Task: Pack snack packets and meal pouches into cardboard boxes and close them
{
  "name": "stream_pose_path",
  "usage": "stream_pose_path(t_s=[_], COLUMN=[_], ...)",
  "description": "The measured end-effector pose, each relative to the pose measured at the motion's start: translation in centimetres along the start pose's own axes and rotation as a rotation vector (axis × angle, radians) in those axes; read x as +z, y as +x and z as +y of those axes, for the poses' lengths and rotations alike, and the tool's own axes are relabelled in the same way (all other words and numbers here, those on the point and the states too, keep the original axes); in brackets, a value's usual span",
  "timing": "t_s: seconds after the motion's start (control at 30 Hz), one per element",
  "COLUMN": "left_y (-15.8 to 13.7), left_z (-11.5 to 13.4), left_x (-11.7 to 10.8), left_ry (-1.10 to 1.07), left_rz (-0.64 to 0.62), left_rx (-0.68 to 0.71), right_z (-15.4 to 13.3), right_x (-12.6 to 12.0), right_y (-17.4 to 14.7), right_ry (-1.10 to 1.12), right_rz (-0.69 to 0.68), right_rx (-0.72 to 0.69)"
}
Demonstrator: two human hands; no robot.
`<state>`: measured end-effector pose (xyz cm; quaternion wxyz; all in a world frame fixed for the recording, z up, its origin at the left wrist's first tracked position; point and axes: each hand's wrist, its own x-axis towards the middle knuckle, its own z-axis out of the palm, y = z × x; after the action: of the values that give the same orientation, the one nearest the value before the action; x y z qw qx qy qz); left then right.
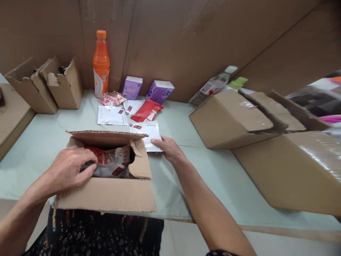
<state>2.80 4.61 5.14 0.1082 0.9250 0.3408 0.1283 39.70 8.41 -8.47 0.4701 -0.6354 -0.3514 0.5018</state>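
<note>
An open cardboard box point(106, 193) stands at the table's front edge, flaps spread. Inside lie a red-and-silver packet point(102, 156) and a white packet point(109, 171) with dark red marks. My left hand point(70, 165) reaches over the box's left end, thumb and fingers closed together at the packets' left ends; what they grip is hidden. To the right of the box, my right hand point(169, 147) pinches a flat white sachet point(150, 133) by its right edge, thumb on top. The back flap partly covers this sachet.
Behind the box are another white sachet point(113, 115), a red packet point(146, 111), a crumpled pink-red wrapper point(113, 99), purple boxes point(160, 91) and an orange bottle point(101, 67). Small cartons point(66, 87) stand at left. Large cardboard boxes point(290, 170) and a tilted clear bottle point(213, 87) occupy the right.
</note>
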Motion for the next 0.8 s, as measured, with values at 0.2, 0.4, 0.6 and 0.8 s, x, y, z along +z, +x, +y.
stream_pose_path(t_s=[0.2, 0.4, 0.6, 0.8], left_y=[0.1, 0.0, 0.0, 0.1], left_z=[0.1, 0.1, 0.0, 0.3], left_x=[0.1, 0.3, 0.5, 0.4], left_ry=[0.026, -0.001, -0.011, 0.050], left_rz=[-0.018, -0.017, -0.011, -0.038], left_rx=[-0.017, -0.141, -0.125, -0.059], right_z=[-0.6, -4.3, -8.7, -8.6], right_x=[2.4, 1.3, 1.1, 1.9], right_y=[-0.2, -5.2, -10.1, -11.5], right_ry=[0.028, 0.159, 0.172, 0.145], right_rz=[-0.025, 0.128, 0.161, 0.025], right_rx=[-0.054, -0.457, -0.904, -0.993])
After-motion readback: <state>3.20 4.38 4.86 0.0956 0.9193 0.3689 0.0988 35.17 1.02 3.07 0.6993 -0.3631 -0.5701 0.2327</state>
